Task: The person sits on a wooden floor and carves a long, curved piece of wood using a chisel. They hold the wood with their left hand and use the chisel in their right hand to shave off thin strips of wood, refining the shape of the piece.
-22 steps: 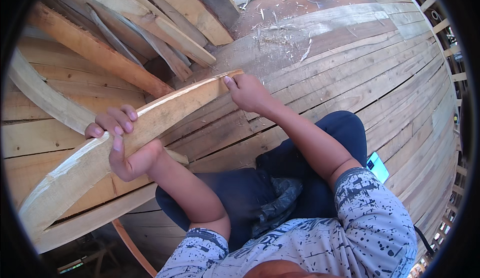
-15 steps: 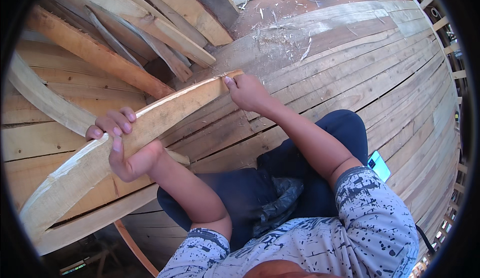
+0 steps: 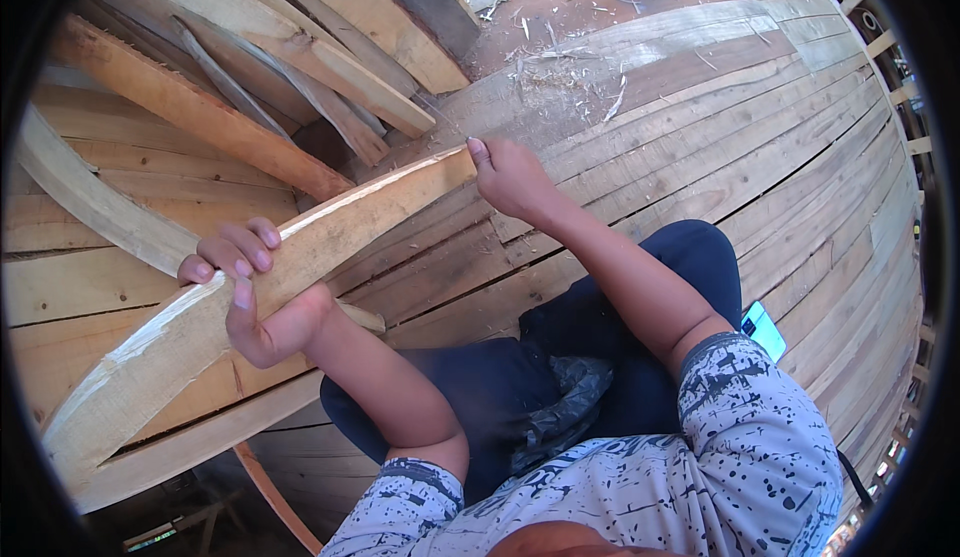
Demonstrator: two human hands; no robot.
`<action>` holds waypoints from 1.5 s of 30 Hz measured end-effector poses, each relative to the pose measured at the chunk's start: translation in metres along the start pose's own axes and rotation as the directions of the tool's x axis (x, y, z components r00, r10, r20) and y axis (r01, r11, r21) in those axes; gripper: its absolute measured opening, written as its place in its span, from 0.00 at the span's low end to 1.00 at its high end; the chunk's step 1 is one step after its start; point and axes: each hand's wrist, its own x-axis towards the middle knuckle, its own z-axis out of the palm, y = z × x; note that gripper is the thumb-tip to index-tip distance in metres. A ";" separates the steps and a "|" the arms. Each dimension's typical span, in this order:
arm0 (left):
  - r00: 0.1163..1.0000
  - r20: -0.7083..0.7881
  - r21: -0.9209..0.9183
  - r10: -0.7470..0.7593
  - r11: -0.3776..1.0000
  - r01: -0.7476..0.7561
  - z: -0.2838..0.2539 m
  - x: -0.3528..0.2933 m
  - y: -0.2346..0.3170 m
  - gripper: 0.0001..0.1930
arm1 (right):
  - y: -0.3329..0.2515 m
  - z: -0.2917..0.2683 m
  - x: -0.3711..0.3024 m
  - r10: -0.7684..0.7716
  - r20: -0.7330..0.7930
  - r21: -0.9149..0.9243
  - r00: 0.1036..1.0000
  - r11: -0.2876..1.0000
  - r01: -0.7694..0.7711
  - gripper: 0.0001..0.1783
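Observation:
A long, curved wooden plank (image 3: 330,242) slants from the lower left up toward the middle, its upper edge pale and freshly cut. My left hand (image 3: 255,302) is wrapped around its middle part, thumb on the near face and fingers over the top edge. At the far, narrow end my right hand (image 3: 515,182) is closed around the tip, thumb up along it; the hand hides the tip and its curled fingers are partly out of sight.
Several boards and an orange-brown beam (image 3: 200,107) lean at the upper left, beside a curved timber (image 3: 95,197). Wood shavings (image 3: 570,82) lie scattered over the plank floor (image 3: 690,147). A light-blue phone (image 3: 763,332) rests by my right knee.
My right hand has slid slightly right and outward over the plank's far end, covering the tip that showed before. The left hand keeps its hold.

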 end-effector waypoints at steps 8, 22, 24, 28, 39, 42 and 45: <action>0.999 -0.034 0.013 0.019 1.000 -0.018 0.003 -0.003 0.000 0.17 | -0.005 -0.004 -0.003 -0.021 0.047 0.053 0.999 0.998 0.019 0.28; 0.994 -0.111 0.062 0.020 0.998 -0.013 0.004 -0.002 -0.001 0.17 | 0.007 0.005 0.007 0.031 0.107 -0.030 0.994 0.999 -0.027 0.29; 0.994 -0.104 0.073 0.022 0.997 -0.014 0.004 -0.005 0.000 0.17 | 0.005 0.000 -0.005 -0.177 -0.020 0.093 0.984 0.980 0.178 0.29; 0.993 -0.115 0.060 0.003 0.998 0.004 0.009 -0.005 -0.002 0.17 | 0.031 0.014 0.006 0.097 0.074 -0.032 0.993 0.995 -0.095 0.29; 0.995 -0.100 0.071 0.016 0.997 -0.009 0.005 -0.005 0.001 0.17 | 0.000 -0.004 -0.009 -0.225 0.081 0.092 0.971 0.972 0.217 0.29; 0.996 -0.093 0.068 0.010 0.998 -0.004 0.011 -0.004 -0.002 0.17 | 0.020 0.006 0.007 0.170 0.123 -0.082 0.978 0.984 -0.161 0.30; 0.998 -0.067 0.058 0.016 0.998 -0.012 0.007 -0.004 0.001 0.17 | -0.003 -0.006 -0.001 -0.043 0.068 -0.049 0.997 0.998 0.046 0.30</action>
